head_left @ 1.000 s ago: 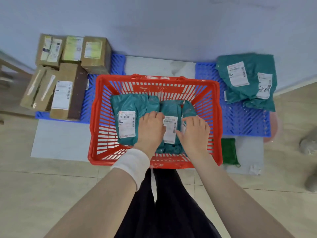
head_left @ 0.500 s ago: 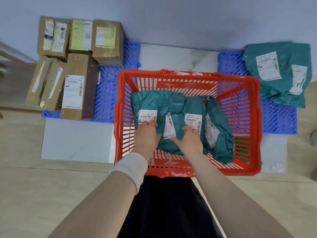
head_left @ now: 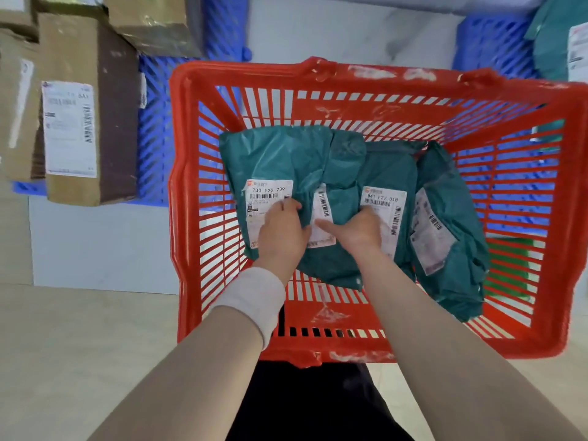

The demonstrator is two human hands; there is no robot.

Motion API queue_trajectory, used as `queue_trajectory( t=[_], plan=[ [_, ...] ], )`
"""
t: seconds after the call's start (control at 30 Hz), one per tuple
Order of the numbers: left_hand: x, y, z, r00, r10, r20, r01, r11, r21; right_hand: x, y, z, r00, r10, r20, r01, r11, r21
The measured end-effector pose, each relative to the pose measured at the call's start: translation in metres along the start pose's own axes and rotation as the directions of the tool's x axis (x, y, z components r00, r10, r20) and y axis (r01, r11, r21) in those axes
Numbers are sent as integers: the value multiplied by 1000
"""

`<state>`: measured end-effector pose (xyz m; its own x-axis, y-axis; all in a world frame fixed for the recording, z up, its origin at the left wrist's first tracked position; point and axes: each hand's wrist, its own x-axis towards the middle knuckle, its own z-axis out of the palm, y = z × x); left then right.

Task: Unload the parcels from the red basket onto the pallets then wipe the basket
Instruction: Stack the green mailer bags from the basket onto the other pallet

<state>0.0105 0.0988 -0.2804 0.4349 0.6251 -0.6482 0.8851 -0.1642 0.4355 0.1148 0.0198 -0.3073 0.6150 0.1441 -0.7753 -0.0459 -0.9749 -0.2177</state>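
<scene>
The red basket [head_left: 178, 218] stands on the floor in front of me with several teal parcels lying in it. My left hand [head_left: 281, 230], with a white wristband, lies on the left teal parcel [head_left: 273, 157], fingers curled at its right edge beside the label. My right hand [head_left: 356, 230] holds the teal parcel labelled 041 [head_left: 391, 167], thumb stretched onto the narrow middle parcel [head_left: 346, 173]. Another teal parcel [head_left: 451, 218] leans against the basket's right side. The fingertips of both hands are hidden in the folds.
A blue pallet [head_left: 156, 132] at the left carries cardboard boxes [head_left: 105, 122]. A second blue pallet [head_left: 490, 43] at the back right holds teal parcels [head_left: 553, 33]. A green cloth [head_left: 509, 268] shows through the basket's right wall. White floor slabs lie between the pallets.
My head has moved closer and lower over the basket. Both hands slid toward the near edges of the parcels, and the rightmost parcel came into sight.
</scene>
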Motion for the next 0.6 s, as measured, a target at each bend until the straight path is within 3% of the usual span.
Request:
queue_trajectory(
  t=[0.17,0.43,0.5,0.6],
  plan=[
    [-8,4,-5,998,-33,54,38,995,-93,-13,5,-19,997,0,76,-20,965,261],
    [-46,39,-37,978,-86,192,146,934,-325,-70,7,-89,998,-20,57,-3,927,375],
    [-56,52,-42,965,-77,253,180,892,-414,-83,11,-111,994,-34,105,-17,893,449],
    [-71,68,-46,918,-68,390,304,752,-585,-97,21,-140,976,-50,211,-74,839,540]
  ],
)
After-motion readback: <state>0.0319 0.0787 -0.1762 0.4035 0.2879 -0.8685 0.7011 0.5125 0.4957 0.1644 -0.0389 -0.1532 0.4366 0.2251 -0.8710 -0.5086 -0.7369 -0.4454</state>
